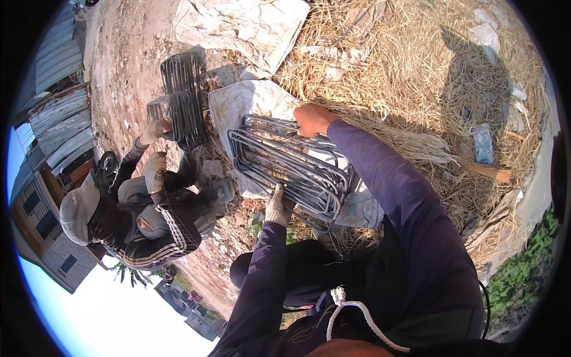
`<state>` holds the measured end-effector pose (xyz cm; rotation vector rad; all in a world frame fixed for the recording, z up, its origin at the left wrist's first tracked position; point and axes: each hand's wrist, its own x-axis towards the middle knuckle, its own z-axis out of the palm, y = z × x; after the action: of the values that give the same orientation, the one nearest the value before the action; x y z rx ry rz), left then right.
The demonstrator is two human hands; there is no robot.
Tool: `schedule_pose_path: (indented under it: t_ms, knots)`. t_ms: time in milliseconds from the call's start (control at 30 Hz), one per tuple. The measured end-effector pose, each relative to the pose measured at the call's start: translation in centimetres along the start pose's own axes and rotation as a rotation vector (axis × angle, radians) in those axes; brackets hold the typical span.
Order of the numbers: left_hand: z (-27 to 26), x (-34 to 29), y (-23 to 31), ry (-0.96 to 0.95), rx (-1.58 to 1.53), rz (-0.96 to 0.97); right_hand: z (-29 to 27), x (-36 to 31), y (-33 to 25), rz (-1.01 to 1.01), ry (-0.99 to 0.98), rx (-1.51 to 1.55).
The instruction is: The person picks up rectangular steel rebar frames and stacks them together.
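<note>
A stack of bent steel rebar stirrups (291, 163), grey rectangular loops, lies in front of me on pale sacking (250, 98). My left hand (277, 208), in a light knitted glove, is closed on the bars at the stack's near side. My right hand (312, 120), bare, is closed in a fist at the far edge of the stack. What its curled fingers hold is hidden.
A co-worker in a cap (80, 208) crouches at left, gloved hands near another stirrup stack (184, 101). Dry straw (380, 65) covers the ground at right, with a wood piece (492, 172) and a blue-white packet (483, 144). Another sack (244, 30) lies beyond.
</note>
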<state>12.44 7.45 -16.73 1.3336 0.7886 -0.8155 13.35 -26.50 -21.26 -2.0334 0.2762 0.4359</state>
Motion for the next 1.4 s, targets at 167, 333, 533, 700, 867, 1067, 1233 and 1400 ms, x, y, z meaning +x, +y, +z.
schedule_pose_path:
  t_ms: [167,333,533,700,867,1067,1233,1400]
  knots:
    - [-1.1,0.4,0.0,0.019,0.002,-0.008,1.9,0.2,0.8,-0.071,0.159,0.069]
    - [-0.9,0.1,-0.2,0.007,0.005,0.007,1.0,-2.1,-0.1,-0.112,0.143,0.266]
    - [0.0,0.1,0.0,0.007,0.0,-0.015,0.5,-2.7,0.0,-0.101,-0.219,0.288]
    - [-0.7,0.4,0.0,0.043,0.023,-0.008,-0.2,-2.2,-0.6,-0.054,-0.325,0.177]
    - [0.1,0.0,0.1,0.032,0.052,0.007,1.0,-1.7,0.4,-0.001,-0.306,0.318]
    - [0.3,0.0,0.0,0.027,0.022,-0.034,0.8,-1.8,0.8,0.012,-0.351,0.354]
    - [-1.5,1.0,0.0,-0.031,0.002,-0.039,1.2,-1.7,0.7,0.019,-0.31,0.439]
    - [-0.9,0.7,-0.1,-0.031,0.005,-0.042,0.9,-2.1,0.7,-0.006,-0.288,0.434]
